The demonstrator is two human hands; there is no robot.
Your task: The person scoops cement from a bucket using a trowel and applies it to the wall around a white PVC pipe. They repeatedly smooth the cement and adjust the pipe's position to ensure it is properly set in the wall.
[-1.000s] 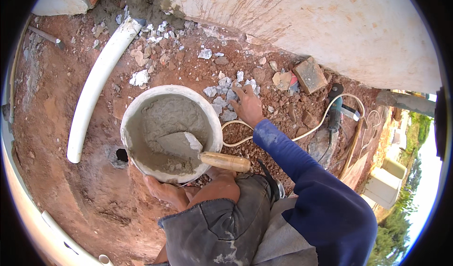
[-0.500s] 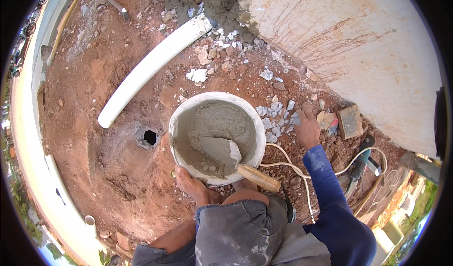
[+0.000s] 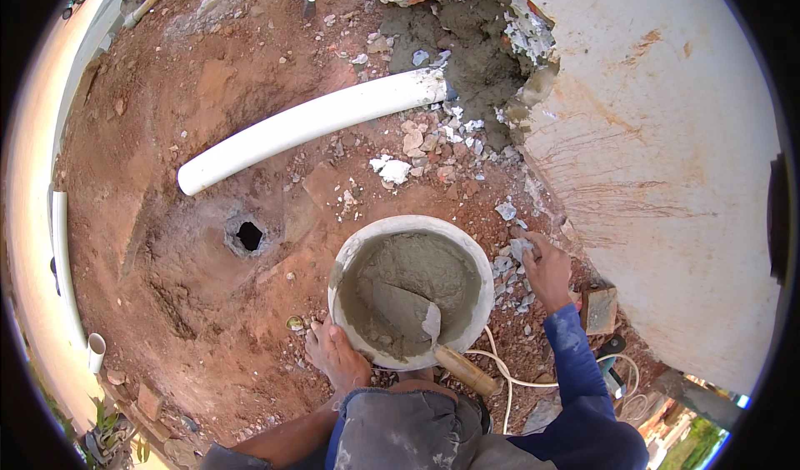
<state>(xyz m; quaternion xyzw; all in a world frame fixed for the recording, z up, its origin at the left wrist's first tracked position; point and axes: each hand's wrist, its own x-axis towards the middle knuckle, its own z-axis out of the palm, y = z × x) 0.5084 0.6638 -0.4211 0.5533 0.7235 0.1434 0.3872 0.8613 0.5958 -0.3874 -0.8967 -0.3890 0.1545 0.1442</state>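
A white bucket (image 3: 342, 282) of wet grey mortar (image 3: 425, 266) stands in front of me. A trowel (image 3: 404, 312) lies in it, its blade in the mortar and its wooden handle over the near rim. My left hand (image 3: 336, 357) holds the bucket's lower left side, thumb near the rim. To the right of the bucket, my right hand (image 3: 548, 274) grips a pale grey chunk of rubble (image 3: 522, 248) between thumb and fingers. Broken grey pieces (image 3: 505, 280) lie on the soil beside that hand.
A white plastic pipe (image 3: 308, 128) reaches toward wet mortar (image 3: 467, 45) by the broken wall (image 3: 642, 137). A hole (image 3: 249, 236) opens in the red soil at left. A brick (image 3: 598, 310), a power tool (image 3: 612, 362) and a pale cable (image 3: 533, 382) lie at right.
The view has shifted, showing more of the mortar by the wall. My right hand has closed on a rubble chunk among the grey pieces. My left hand stays at the bucket.
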